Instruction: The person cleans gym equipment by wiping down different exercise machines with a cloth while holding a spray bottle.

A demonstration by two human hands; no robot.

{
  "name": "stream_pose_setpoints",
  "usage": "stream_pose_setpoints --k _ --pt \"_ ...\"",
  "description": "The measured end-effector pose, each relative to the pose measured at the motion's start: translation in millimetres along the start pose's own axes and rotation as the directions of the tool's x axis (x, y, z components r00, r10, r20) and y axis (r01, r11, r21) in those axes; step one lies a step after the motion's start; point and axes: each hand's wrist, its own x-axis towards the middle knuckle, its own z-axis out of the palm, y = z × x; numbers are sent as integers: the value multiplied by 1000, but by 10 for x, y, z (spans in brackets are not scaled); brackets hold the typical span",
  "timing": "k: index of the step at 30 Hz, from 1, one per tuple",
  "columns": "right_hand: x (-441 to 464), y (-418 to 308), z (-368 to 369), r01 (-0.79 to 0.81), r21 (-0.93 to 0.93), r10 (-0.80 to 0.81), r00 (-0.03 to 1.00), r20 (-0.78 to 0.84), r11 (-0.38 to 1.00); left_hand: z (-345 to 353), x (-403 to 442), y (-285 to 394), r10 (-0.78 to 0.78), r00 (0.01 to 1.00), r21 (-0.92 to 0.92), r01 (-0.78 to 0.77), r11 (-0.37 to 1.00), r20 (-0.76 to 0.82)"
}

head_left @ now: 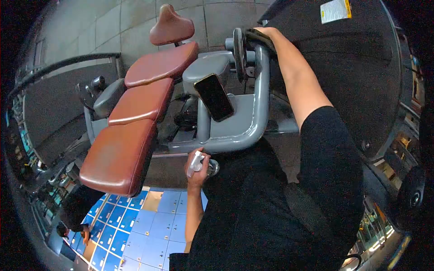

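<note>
My left hand [193,174] is closed around a spray bottle with a white trigger head [197,161], low beside the grey machine frame [262,90]. The clear body of the bottle shows partly past my fingers. My right arm reaches out to the top of the frame, where my right hand [266,32] presses a dark cloth [261,39] on the bar, next to a round black disc [239,55]. Most of the right fingers are hidden. Between my hands, a phone with a black screen [214,97] leans by the grey pad [206,68].
A brown padded bench [138,103] with a headrest [171,26] runs along the left of the frame. Another grey pad [109,97] stands beyond it. Blue lockers [156,226] and another person [79,207] are at the lower left. A label [335,11] is at the top right.
</note>
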Motion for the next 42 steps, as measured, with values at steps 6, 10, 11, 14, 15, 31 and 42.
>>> stream_pose_setpoints --k 6,10,11,14,15,31,42 --pt "-827 -324 667 -236 -620 -323 687 -651 748 11 -15 57 82 997 11 -82 997 4" --pt "-931 -220 895 -188 -706 -538 525 -660 682 11 -31 19 32 999 -26 -32 999 -5" --pt "-918 -235 818 -185 -708 -538 529 -656 681 0 -46 34 28 1000 -26 -28 999 -7" --pt "-394 -297 164 -146 -504 -89 906 -413 851 -38 24 45 114 993 90 -115 989 17" --pt "-151 -83 20 303 -229 -333 937 -107 925 -52 46 48 153 988 141 -157 978 37" --pt "-1451 20 1834 -77 60 86 397 -914 995 -141 93 -204 234 963 114 -250 962 132" --pt "-2034 136 2585 -34 92 97 454 -886 995 -100 133 -145 179 979 15 -181 983 99"
